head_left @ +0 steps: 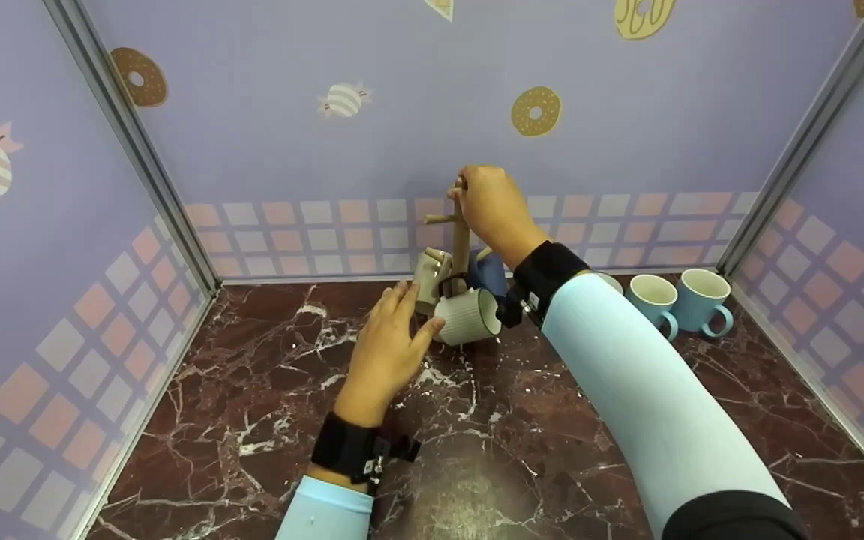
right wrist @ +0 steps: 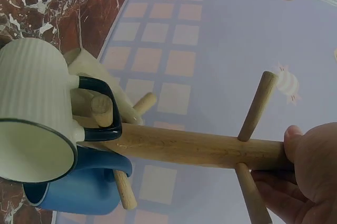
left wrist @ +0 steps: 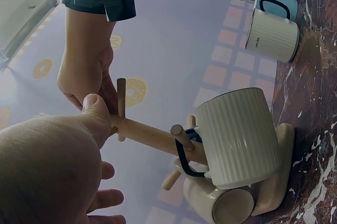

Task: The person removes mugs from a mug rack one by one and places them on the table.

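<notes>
A wooden mug tree [head_left: 460, 244] stands near the back wall, and my right hand [head_left: 493, 210] grips the top of its post. From a front lower peg hangs a white ribbed mug [left wrist: 239, 140] by its dark handle, tilted on its side. A beige mug [head_left: 426, 281] hangs on the left and a blue mug [right wrist: 84, 187] on the right. My left hand [head_left: 387, 345] hovers in front of the beige and ribbed mugs with fingers extended and nothing held. In the left wrist view a gap shows between it and the ribbed mug.
Two light-blue mugs [head_left: 653, 296] stand upright at the back right. Beside them is another white mug [left wrist: 271, 37] with a dark handle, mostly hidden by my right arm in the head view. Patterned walls [head_left: 274, 150] enclose the dark marbled table [head_left: 252, 420].
</notes>
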The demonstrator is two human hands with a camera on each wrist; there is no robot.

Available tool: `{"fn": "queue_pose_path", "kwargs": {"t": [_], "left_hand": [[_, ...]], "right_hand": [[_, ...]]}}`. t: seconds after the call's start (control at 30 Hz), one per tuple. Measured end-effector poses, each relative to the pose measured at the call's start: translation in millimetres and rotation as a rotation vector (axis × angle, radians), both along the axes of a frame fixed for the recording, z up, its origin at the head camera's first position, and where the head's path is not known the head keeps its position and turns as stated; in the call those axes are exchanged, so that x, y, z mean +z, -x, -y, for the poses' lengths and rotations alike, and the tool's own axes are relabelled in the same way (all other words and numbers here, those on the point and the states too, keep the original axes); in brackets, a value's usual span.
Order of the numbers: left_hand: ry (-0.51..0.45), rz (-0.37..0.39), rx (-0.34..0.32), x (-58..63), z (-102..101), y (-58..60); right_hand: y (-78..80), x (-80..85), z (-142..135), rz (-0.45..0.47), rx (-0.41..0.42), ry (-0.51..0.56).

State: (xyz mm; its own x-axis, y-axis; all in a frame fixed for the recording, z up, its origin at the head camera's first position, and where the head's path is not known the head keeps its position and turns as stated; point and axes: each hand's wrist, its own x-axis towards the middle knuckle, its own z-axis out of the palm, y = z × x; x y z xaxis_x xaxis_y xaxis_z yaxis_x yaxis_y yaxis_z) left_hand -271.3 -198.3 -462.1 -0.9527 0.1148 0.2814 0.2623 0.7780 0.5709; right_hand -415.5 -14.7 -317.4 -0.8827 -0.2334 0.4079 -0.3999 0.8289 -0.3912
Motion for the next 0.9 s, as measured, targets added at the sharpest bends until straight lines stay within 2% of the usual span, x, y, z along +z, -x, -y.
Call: {"fn": "queue_pose_path", "kwargs": {"t": [0.23,0.37,0.57,0.9], "left_hand": [[-0.006,0.011,-0.003,-0.7,-1,-0.1],[-0.004,0.015,-0.006,-0.2,-1,-0.4],[0.007,-0.005,-0.025,-0.8,-2,2.1],[-0.009,-0.034,-0.039,-4.4,-5,4.2]], "right_hand": [[3.6,-5.1,1,-0.034,-0.049,0.014],[3.3,-7.8,1,-0.038,-0.039,0.032],[-3.0,-11.5,-5,-0.049,-0.004,0.136],[-31.6,-36.6,-25,-0.35,0.025,0.197]]}}
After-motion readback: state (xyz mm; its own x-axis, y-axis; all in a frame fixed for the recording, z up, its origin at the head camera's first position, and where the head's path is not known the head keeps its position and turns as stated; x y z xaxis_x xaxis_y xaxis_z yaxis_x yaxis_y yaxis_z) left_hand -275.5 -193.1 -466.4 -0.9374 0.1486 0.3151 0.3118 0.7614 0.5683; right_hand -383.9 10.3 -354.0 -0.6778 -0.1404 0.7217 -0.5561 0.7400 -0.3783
